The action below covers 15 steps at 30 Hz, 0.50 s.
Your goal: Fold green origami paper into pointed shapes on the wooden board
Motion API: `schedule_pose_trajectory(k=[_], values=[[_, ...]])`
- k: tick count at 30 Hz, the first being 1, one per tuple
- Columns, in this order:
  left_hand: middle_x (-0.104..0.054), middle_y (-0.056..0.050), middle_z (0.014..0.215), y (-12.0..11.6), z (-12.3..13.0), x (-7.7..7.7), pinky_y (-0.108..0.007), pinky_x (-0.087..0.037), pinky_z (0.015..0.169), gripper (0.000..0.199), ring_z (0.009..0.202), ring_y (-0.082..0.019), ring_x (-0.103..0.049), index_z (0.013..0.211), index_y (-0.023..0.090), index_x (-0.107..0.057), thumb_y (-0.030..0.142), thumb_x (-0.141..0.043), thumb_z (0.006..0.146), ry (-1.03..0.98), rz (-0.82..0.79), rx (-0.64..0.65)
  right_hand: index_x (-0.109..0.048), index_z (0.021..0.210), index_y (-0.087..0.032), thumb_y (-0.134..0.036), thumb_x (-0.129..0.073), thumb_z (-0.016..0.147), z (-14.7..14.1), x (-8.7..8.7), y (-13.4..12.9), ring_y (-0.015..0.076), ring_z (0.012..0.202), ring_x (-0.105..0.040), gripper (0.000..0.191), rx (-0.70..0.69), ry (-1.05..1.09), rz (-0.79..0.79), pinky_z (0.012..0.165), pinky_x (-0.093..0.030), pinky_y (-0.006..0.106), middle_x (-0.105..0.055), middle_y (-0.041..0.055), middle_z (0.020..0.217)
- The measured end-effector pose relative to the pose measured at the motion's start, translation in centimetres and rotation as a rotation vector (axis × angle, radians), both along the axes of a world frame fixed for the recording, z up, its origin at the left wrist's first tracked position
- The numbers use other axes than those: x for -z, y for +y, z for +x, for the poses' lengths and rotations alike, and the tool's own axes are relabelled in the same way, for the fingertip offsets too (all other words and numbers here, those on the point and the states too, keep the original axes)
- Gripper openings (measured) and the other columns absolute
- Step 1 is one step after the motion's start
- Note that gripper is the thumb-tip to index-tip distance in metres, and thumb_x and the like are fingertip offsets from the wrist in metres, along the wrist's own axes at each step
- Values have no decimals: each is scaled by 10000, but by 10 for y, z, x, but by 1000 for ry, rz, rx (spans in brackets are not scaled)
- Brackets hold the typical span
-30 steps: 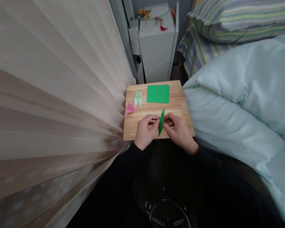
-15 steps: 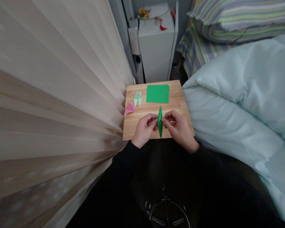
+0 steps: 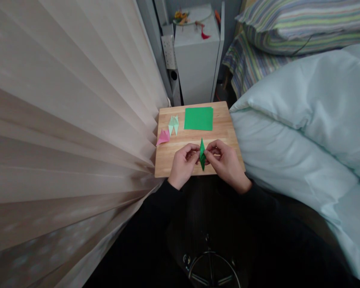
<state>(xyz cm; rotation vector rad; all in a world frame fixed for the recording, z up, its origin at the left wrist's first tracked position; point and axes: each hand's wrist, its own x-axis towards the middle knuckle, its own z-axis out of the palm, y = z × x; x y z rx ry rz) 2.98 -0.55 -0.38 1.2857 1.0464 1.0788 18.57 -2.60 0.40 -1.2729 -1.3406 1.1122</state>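
Observation:
A folded green paper piece (image 3: 202, 155), narrow and pointed at both ends, is held upright near the front edge of the wooden board (image 3: 219, 138). My left hand (image 3: 184, 162) pinches its left side. On the right side, my right hand (image 3: 225, 162) grips it between thumb and fingers. Behind my hands lies a stack of green paper sheets (image 3: 198, 119). To the left of the stack are a light green folded paper (image 3: 173, 125) and, just below it, a pink folded paper (image 3: 163, 137).
A pleated curtain (image 3: 78, 120) hangs along the board's left side. Pale blue bedding (image 3: 303, 132) borders its right side, with striped pillows (image 3: 318, 24) farther back. Behind the board stands a white cabinet (image 3: 196, 64) with small ornaments on top. A metal ring base (image 3: 210, 272) shows below.
The green piece looks shorter from tip to tip, its upper point lower than before. My left hand has shifted slightly right; my right hand has barely moved.

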Motion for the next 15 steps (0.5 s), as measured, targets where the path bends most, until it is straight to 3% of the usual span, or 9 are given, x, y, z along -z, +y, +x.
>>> schedule_pose_trajectory(k=[6,15], values=[[-698,-27,826,-2,2,1,-250,-473,674,43,763,-145,-635,865,173,-681,197,-697,833,47,39,-70,-560,799,-214,-375,-681,879,-1,0,-1,169,658,-623,217,23,-42,35,525,-598,313,-589,11,748],[-651,-10,811,-3,5,7,-268,-493,774,197,790,-144,-610,840,179,-645,358,-707,892,-1,-5,-34,-563,766,-216,-381,-695,863,-4,-1,-2,163,647,-636,233,40,-11,6,558,-595,305,-592,-3,721]])
